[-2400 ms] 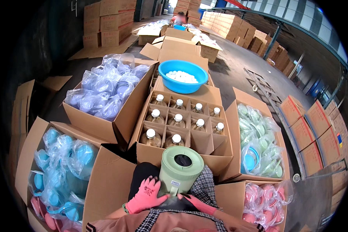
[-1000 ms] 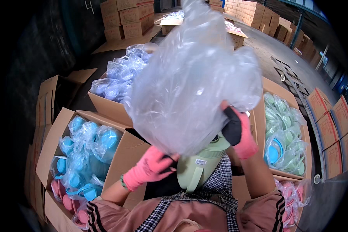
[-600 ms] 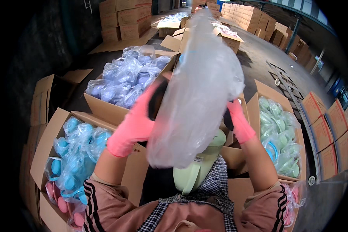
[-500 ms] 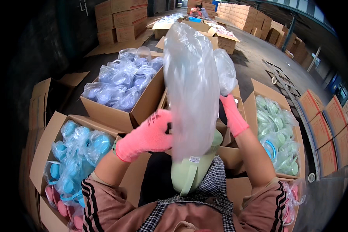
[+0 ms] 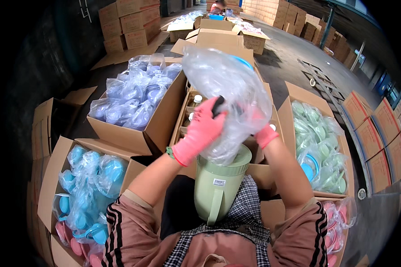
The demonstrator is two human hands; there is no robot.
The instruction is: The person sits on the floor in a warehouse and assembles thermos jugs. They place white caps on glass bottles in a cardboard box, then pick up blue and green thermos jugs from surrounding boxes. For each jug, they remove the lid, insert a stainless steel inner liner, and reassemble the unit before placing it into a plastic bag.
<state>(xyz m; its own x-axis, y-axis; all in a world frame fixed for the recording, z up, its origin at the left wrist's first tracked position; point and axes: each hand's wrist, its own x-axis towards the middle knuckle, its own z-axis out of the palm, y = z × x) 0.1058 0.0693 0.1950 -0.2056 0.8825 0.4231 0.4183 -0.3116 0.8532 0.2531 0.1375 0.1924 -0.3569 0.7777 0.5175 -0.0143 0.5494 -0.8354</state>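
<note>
A clear plastic bag (image 5: 229, 89), puffed and crumpled, is gripped between my two pink-gloved hands. My left hand (image 5: 204, 129) is closed on its near left side, black fingertips against the film. Behind the bag's right side, my right hand (image 5: 263, 131) holds it too; its fingers show only hazily through the plastic. Below stands a light green lidded pitcher (image 5: 218, 189), upright on my lap, its handle toward me and a white label near the rim. The bag's lower end hangs over the left part of the pitcher's lid.
Open cartons surround me: purple bagged items (image 5: 138, 95) ahead left, blue ones (image 5: 87, 191) at left, green ones (image 5: 318, 142) at right, pink ones (image 5: 334, 224) near right. A divided carton (image 5: 186, 116) with white-capped bottles stands ahead. Farther off, a person (image 5: 217, 8) sits behind more cartons.
The bag has dropped from its tall, stretched shape and bunched up between my hands. My left hand has moved up and right, uncovering the pitcher's lid.
</note>
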